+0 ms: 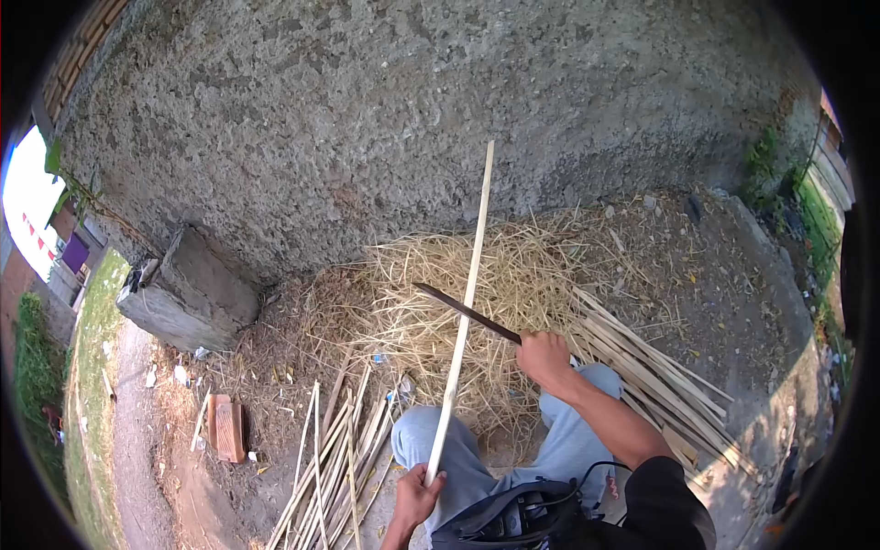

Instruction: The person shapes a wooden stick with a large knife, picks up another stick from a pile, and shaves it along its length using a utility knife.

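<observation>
My left hand (418,496) is closed around the lower end of a long pale bamboo strip (470,291), which points up and away toward the wall. In my right hand (543,356) is the handle of a long dark-bladed machete (469,313). Its blade lies across the strip at about mid-length; whether the edge touches the strip I cannot tell. Beneath both, a heap of thin bamboo shavings (422,302) covers the ground in front of my knees.
Bamboo strips (321,467) lie to my left, and more split strips (642,367) are piled to my right. A rough concrete wall (385,128) rises ahead. Further left are a concrete block (197,293) and a reddish brick (225,428). A black bag (513,515) sits at my waist.
</observation>
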{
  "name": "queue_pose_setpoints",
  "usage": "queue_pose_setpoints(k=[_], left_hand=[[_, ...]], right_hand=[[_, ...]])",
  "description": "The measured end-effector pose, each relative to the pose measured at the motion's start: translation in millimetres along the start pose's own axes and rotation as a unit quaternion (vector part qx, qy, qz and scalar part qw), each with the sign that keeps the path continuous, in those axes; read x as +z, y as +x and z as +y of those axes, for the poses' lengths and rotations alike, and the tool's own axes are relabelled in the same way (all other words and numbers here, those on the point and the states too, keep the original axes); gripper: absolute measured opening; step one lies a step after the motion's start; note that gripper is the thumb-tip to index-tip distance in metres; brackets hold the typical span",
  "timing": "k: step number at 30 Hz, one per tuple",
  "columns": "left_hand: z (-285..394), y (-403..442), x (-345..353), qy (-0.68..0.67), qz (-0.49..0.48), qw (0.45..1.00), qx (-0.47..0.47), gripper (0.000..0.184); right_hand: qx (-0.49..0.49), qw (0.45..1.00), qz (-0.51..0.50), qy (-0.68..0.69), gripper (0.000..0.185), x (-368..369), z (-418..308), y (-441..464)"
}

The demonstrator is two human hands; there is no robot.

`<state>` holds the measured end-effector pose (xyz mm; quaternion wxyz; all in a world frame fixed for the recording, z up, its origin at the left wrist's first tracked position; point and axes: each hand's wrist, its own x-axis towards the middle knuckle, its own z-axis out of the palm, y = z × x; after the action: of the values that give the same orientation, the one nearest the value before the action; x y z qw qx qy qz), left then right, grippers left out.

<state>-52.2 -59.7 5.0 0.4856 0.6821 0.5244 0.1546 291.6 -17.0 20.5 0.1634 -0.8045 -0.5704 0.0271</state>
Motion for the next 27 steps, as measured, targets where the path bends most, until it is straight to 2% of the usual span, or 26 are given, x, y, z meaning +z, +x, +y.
queue_pose_setpoints(k=[2,4,5,6,7,8,9,10,11,12,14,15,17,18,20,22,25,27], left_hand=[[1.6,-1.8,4.5,-0.126,-0.072,0.989,-0.02,0.022],[13.3,3.6,7.1,-0.164,-0.102,0.981,-0.024,0.02],[20.5,7.8,7.9,-0.2,-0.133,0.97,-0.024,0.02],[24.9,11.7,9.3,-0.153,-0.126,0.979,0.051,0.018],[28.3,12.0,7.5,-0.152,-0.129,0.978,0.052,0.018],[31.7,9.3,5.0,-0.148,-0.135,0.978,0.065,0.017],[34.3,6.2,3.3,-0.145,-0.14,0.976,0.078,0.016],[36.5,2.5,2.5,-0.144,-0.144,0.976,0.078,0.016],[38.3,-1.9,1.1,-0.201,-0.161,0.966,0.014,0.016],[39.9,-1.8,-2.5,-0.254,-0.175,0.95,-0.047,0.017],[33.6,1.2,-3.1,-0.223,-0.172,0.959,-0.014,0.015],[29.8,2.8,-3.7,-0.192,-0.17,0.967,0.016,0.015],[23.0,-1.3,-11.7,-0.177,-0.169,0.97,0.006,0.013],[19.3,-6.0,-14.6,-0.166,-0.166,0.972,-0.002,0.012],[16.4,-17.5,-23.1,-0.162,-0.147,0.976,-0.002,0.011],[4.9,-23.6,-31.0,-0.148,-0.13,0.98,0.002,0.011],[-7.8,-21.7,-34.4,-0.134,-0.097,0.986,-0.014,0.013],[-7.3,-19.2,-32.2,-0.206,-0.096,0.973,-0.037,0.013]], right_hand=[[0.012,1.0,0.006,-0.004,0.018,-20.5,-8.2,-16.2],[-0.122,0.992,-0.013,0.028,0.018,-24.3,-18.2,-38.1],[-0.12,0.992,-0.013,0.028,0.018,-21.3,-16.0,-38.9],[-0.125,0.992,0.015,0.03,0.018,-14.7,-11.5,-36.5],[-0.129,0.99,0.04,0.031,0.018,-6.9,-6.5,-34.9],[-0.033,0.996,0.066,0.055,0.023,-6.9,2.8,-15.7],[-0.029,0.996,0.066,0.053,0.023,-12.2,15.9,4.1],[0.029,0.998,0.037,0.032,0.024,-21.2,29.0,21.9],[0.085,0.996,0.006,0.012,0.025,-25.6,34.9,27.9],[0.087,0.996,0.009,0.015,0.025,-20.9,29.0,18.0],[-0.153,0.988,0.009,-0.01,0.019,-18.9,7.8,-7.8],[-0.153,0.988,0.011,-0.011,0.019,-18.5,9.6,-4.1],[-0.06,0.998,-0.015,-0.003,0.022,-10.4,17.4,5.5],[0.032,0.998,0.046,-0.028,0.025,-3.8,40.0,22.6],[0.193,0.976,0.092,0.049,0.031,-35.5,78.1,38.9],[0.231,0.944,0.212,0.101,0.038,-57.2,113.1,25.6],[0.262,0.915,0.253,0.172,0.039,-42.5,157.6,-15.7],[0.29,0.908,0.233,0.194,0.037,-23.3,174.9,-58.7]])
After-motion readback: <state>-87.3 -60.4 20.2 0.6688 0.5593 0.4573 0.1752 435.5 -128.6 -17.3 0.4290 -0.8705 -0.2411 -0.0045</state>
